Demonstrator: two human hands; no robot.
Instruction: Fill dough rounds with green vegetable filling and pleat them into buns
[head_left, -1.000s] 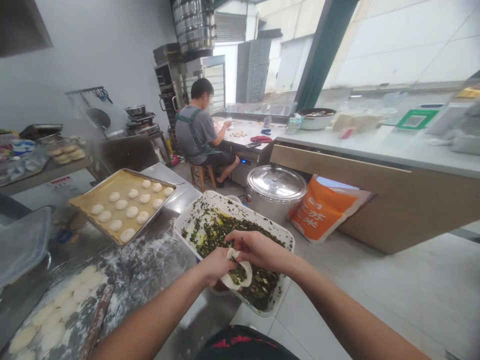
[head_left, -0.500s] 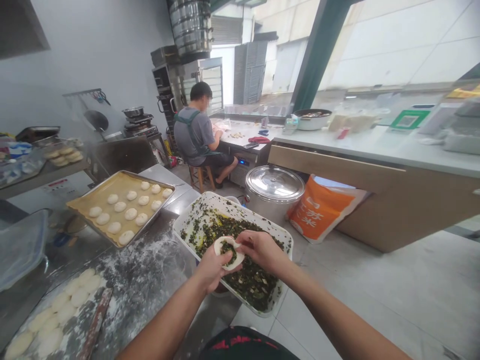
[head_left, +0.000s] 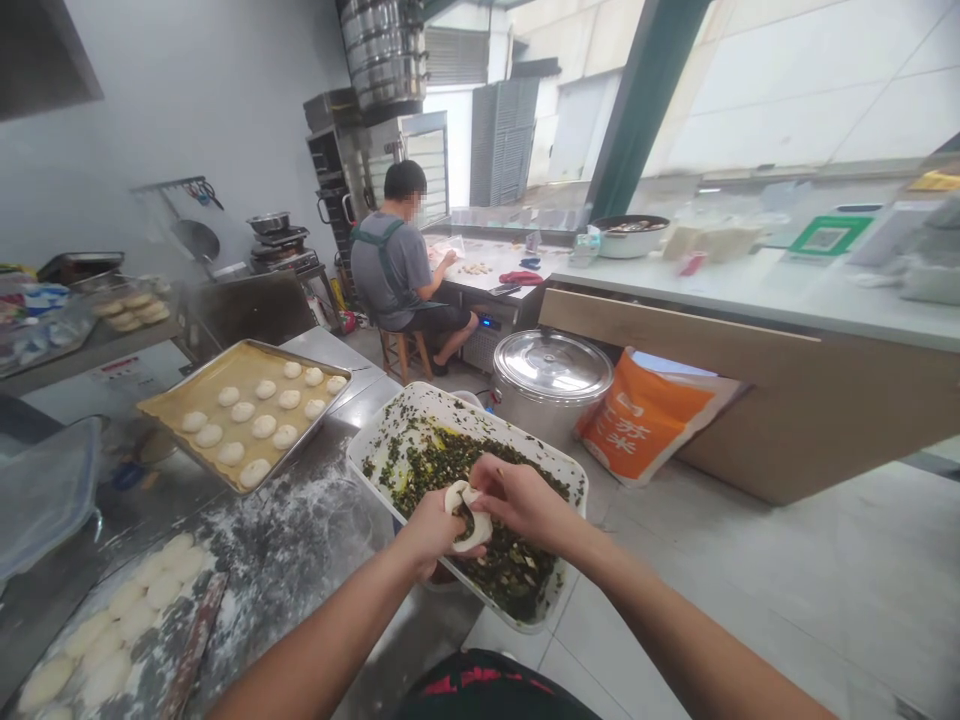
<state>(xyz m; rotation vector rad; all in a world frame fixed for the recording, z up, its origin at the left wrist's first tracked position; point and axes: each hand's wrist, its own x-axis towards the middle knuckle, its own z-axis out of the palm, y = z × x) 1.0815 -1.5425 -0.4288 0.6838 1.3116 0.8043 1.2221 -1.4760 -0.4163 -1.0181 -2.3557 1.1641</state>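
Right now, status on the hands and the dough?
Left hand cupping, right hand pinching white round dough wrapper around dark green filling. White rectangular tray below. Nothing blocking.

A path is offered by the floured steel surface (head_left: 292,530) between filling tray (head_left: 465,417) and baking sheet (head_left: 300,437); the tray's far side is blocked by a lidded steel pot (head_left: 553,368).

The floured steel desk (head_left: 300,530) carries a sheet pan of dough balls (head_left: 240,420) toward its far end, raw dough rounds (head_left: 142,590) at the near left corner, and a white tub of greens (head_left: 450,410) along its right edge.
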